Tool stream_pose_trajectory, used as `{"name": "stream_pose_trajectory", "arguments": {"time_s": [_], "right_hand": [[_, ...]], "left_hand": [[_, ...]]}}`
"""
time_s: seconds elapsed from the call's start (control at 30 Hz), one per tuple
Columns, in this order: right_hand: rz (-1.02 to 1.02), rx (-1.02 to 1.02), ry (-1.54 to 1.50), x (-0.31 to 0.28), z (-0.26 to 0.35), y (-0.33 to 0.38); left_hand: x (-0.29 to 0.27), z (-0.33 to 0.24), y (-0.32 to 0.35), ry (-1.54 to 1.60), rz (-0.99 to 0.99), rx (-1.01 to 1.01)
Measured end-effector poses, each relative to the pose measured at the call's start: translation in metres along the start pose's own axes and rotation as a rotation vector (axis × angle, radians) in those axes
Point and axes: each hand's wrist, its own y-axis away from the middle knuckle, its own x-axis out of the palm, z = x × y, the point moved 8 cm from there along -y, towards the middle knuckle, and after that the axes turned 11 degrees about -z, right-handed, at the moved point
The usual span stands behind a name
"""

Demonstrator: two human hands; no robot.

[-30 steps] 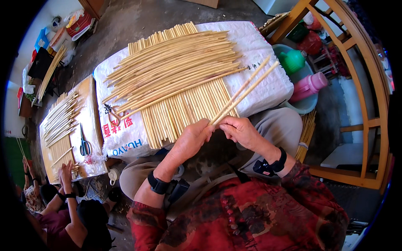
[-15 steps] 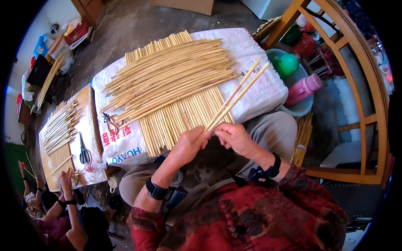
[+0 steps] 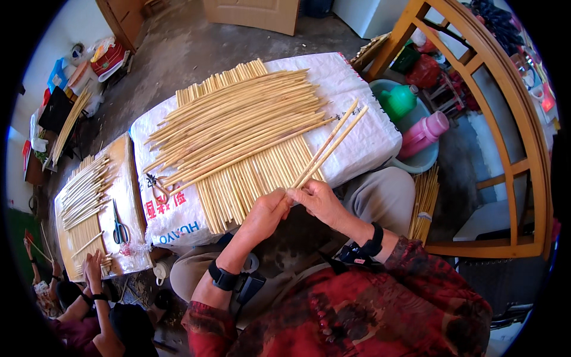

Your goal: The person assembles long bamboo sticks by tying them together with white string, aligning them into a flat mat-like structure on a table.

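Two pale yellow stalks (image 3: 333,143) slant up and away to the right from my hands, their tips spread slightly apart. My left hand (image 3: 269,213) is closed round their near ends. My right hand (image 3: 321,203) presses against it, thumb and fingers pinched on the same stalk ends; the fingers hide the tips. Just beyond lies a mat of similar stalks (image 3: 244,184) set side by side, with a thick layer of stalks (image 3: 238,119) across it. Small scissors with brownish handles (image 3: 159,189) rest at the left edge of that layer.
A white woven-sack cover (image 3: 363,143) is under the stalks. Left stands a second table with stalks (image 3: 86,190) and dark scissors (image 3: 119,229), beside a co-worker's hands (image 3: 93,271). Right are a basin (image 3: 429,152) with green and pink bottles, a wooden frame (image 3: 502,137), and a stalk bundle (image 3: 424,202).
My right hand has turned and closed in against my left at the stalk ends. The two stalks have moved slightly left and down in view. The co-worker's hands have lowered a little.
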Motion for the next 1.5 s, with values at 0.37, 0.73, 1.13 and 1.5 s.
{"name": "stream_pose_trajectory", "arguments": {"time_s": [0.37, 0.73, 1.13, 1.5], "right_hand": [[-0.033, 0.232, -0.324, 0.017, -0.032, -0.008], [-0.136, -0.39, 0.568, -0.032, 0.022, 0.005], [0.08, -1.127, 0.788, 0.02, 0.082, 0.014], [-0.003, -0.119, -0.528, -0.031, 0.078, -0.039]], "left_hand": [[-0.003, -0.006, -0.001, -0.071, -0.03, -0.013], [-0.012, 0.005, -0.012, -0.149, -0.043, 0.036], [-0.001, -0.029, 0.001, -0.334, -0.009, 0.205], [-0.01, -0.017, -0.013, -0.564, 0.08, 0.228]]}}
